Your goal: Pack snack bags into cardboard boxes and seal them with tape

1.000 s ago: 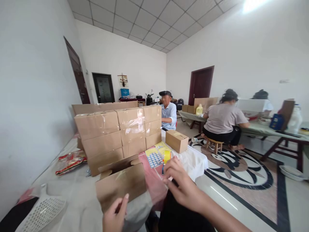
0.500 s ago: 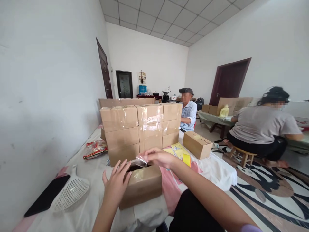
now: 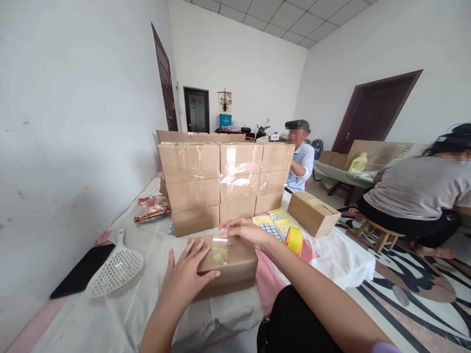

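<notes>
A small cardboard box (image 3: 235, 267) lies on the white-covered table (image 3: 121, 314) in front of me, flaps down, with clear tape across its top. My left hand (image 3: 187, 272) lies flat on the box's near left corner, fingers spread. My right hand (image 3: 245, 230) presses on the far top edge of the box, over the strip of clear tape. A roll of tape with a yellow core (image 3: 294, 240) hangs around my right forearm.
A stack of taped cardboard boxes (image 3: 224, 184) stands behind the box. A single box (image 3: 312, 213), yellow sticker sheets (image 3: 274, 220), a red packet (image 3: 150, 208), a white plastic scoop (image 3: 116, 269) and a black phone (image 3: 83, 277) lie around. Other people sit at tables to the right.
The box's flaps have gone from open to folded down. My right hand brought the clear tape down onto its top, and my left hand came to rest on the box.
</notes>
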Motion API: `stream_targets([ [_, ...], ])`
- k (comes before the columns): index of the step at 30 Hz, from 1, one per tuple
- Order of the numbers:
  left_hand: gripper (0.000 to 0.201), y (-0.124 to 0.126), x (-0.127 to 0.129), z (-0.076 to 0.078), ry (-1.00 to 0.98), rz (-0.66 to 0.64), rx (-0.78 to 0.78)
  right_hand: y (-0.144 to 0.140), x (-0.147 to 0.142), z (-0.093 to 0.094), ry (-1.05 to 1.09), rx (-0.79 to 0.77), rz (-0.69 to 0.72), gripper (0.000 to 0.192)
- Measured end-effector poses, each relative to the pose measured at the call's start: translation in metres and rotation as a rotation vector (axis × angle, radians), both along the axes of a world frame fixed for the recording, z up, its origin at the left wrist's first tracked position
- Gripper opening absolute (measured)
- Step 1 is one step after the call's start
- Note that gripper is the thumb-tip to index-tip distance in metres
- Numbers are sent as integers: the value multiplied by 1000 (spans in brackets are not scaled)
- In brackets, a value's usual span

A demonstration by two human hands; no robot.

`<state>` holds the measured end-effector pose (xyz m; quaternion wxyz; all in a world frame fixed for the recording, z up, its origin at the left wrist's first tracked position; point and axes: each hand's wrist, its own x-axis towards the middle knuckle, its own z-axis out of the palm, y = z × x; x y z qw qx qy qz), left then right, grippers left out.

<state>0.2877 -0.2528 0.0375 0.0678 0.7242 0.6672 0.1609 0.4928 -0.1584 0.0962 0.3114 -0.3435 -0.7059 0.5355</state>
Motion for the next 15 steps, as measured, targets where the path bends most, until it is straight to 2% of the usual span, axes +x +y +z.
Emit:
stream_targets([
  [4,65,-2,1,4,28,5,-33,1,-8,-3,-368,258,-118,7],
  [6,65,-3,2,6,47,10,-36,3,-12,-9,-476,324,-157,8],
  [11,67,-7,7,5,98,6,-39,5,-15,-17,-518,378,-179,8],
  [15,52,-10,12,0,186,-26,-28,5,-15,-20,-537,433,-193,11],
])
